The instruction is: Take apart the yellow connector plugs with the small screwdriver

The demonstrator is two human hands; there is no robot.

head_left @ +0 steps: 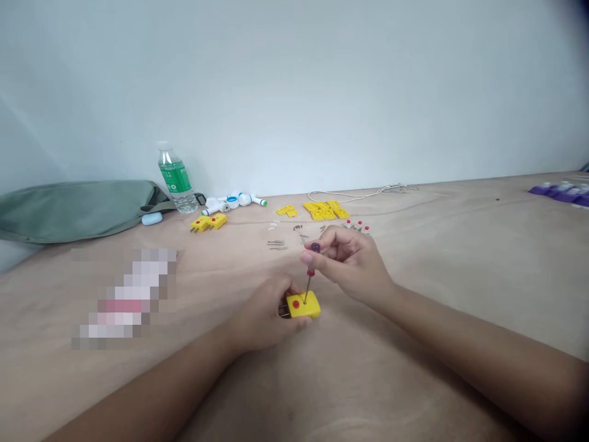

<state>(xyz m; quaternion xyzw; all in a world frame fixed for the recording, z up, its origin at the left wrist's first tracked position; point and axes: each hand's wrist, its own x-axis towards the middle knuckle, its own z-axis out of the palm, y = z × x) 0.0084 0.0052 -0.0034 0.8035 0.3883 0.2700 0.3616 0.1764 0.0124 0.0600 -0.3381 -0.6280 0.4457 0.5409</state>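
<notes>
My left hand [269, 312] grips a yellow plug [313, 305] with a red button on its upper face and metal prongs toward my palm. Between thumb and fingers of my right hand [352, 261] is a small screwdriver [310, 270] with a red and dark purple handle. Its shaft points down, slightly tilted, and the tip meets the plug's face at a hole beside the red button. Beyond my hands lie metal prongs [277, 244], small screws [298, 228] and red-topped switches [359, 224], partly near my right hand's knuckles.
Yellow plug housings [326, 210] and smaller yellow pieces [287, 211] lie farther back. Two yellow plugs [209, 222] sit left of them, before white tubes [234, 201]. A water bottle [177, 181] and green bag [78, 209] stand by the wall. Purple items [564, 191] lie far right.
</notes>
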